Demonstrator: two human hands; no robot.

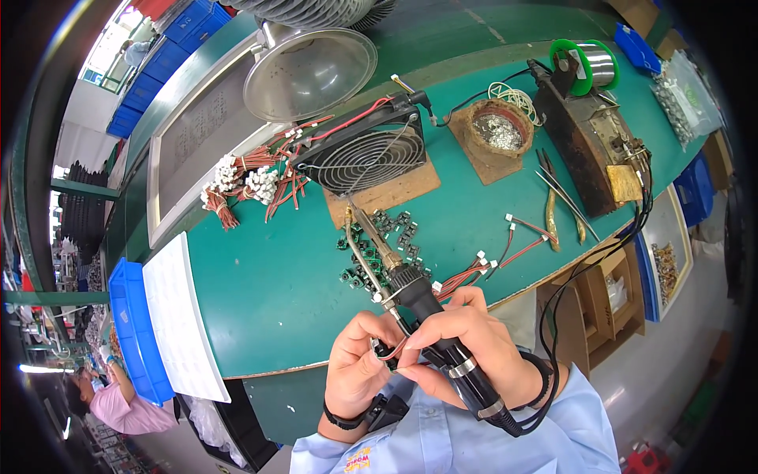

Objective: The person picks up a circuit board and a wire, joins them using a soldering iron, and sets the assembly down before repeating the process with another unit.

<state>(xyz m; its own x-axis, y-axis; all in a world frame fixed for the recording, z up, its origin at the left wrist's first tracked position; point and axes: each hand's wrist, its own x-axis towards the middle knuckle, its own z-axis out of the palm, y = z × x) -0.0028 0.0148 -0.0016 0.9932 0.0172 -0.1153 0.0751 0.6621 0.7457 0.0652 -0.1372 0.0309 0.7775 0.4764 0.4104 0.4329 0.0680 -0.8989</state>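
From my remote station I note a metal dome-shaped shade (312, 75) at the far side of the table (260, 316), beneath a grey ribbed hose (316, 11). A black fan (367, 150) with a wire guard stands tilted on a brown board (418, 183). At left I record a white sheet (181, 316) beside a blue bin (138, 332); beyond, a person in pink (118, 407). At right I observe a clear bag (685, 103) of grey pieces and, lower, an open cardboard box (568, 312).
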